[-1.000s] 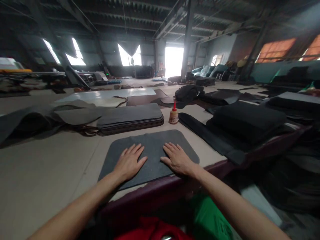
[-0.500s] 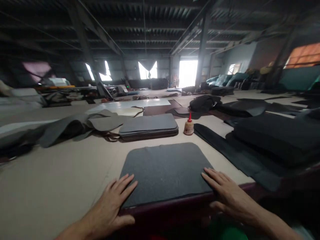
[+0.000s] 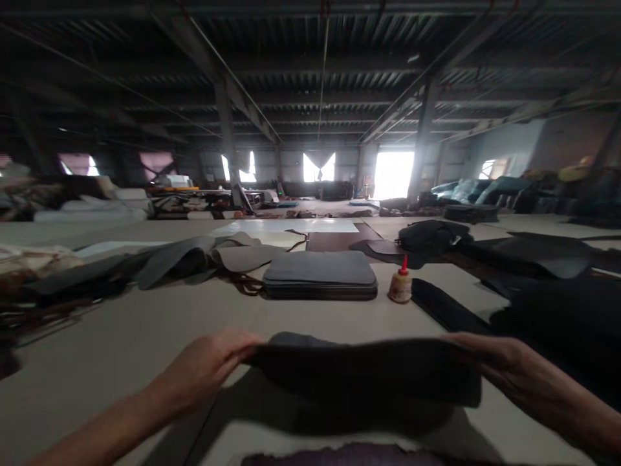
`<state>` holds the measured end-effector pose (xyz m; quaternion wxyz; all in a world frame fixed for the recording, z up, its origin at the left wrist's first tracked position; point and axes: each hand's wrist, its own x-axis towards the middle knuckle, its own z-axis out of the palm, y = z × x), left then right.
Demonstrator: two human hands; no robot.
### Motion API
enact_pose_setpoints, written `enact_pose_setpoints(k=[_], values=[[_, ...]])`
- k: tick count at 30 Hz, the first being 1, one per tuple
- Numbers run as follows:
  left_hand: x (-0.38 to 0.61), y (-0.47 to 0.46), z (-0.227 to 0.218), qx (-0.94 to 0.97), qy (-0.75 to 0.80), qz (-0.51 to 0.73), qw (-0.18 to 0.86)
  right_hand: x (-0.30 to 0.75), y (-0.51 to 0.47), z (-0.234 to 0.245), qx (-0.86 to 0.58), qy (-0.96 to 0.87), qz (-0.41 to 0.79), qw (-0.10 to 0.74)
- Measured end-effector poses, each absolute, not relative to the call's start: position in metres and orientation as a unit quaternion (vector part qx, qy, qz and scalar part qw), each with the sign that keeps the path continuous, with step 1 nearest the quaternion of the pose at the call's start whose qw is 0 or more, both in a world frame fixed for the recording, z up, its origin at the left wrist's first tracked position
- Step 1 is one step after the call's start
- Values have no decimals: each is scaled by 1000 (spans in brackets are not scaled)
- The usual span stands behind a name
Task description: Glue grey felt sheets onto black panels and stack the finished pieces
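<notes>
A dark grey sheet with rounded corners (image 3: 363, 372) is raised off the table (image 3: 233, 317), its near edge lifted and its dark underside facing me. My left hand (image 3: 220, 353) grips the sheet's left end, the fingertips partly hidden at its edge. At the opposite end, my right hand (image 3: 495, 356) is closed on the sheet's right corner. Beyond it lies a neat stack of similar grey sheets (image 3: 320, 272). A small squeeze bottle with a red nozzle (image 3: 400, 285) stands upright just right of that stack.
Crumpled grey material (image 3: 179, 262) lies left of the stack, with brown strips beside it. Dark pieces (image 3: 446, 304) and a large black pile (image 3: 563, 310) occupy the right side. Farther back are a brown sheet (image 3: 334, 241) and a bundled black item (image 3: 431, 234).
Both hands lay spread on the flat sheet before; now they grip its ends and hold it up off the table. The camera view has tilted upward and shifted left.
</notes>
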<state>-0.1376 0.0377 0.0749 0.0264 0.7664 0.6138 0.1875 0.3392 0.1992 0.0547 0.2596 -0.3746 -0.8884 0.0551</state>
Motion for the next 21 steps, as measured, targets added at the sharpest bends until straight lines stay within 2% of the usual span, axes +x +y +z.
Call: enact_pose_setpoints(k=[3,6,8,10,12,14,17,19,21], values=[[-152,94,119,746,631,209,-50,296,255,99,-365,-885,143,250],[-166,151,160,712,639,243,-161,253,307,143,-403,-862,107,288],[-175,180,184,675,640,294,-223,230,331,170,-425,-833,44,352],[-184,201,203,638,628,350,-276,213,346,190,-407,-793,-39,452],[-193,217,213,614,610,393,-311,201,357,200,-345,-754,-118,547],[-204,231,209,610,598,411,-320,194,369,195,-280,-737,-176,590],[-221,253,169,627,607,397,-286,188,393,158,-254,-772,-205,545],[-230,266,126,648,629,362,-233,183,410,118,-293,-822,-162,461],[-237,275,82,672,649,316,-163,179,422,76,-326,-872,-68,360]])
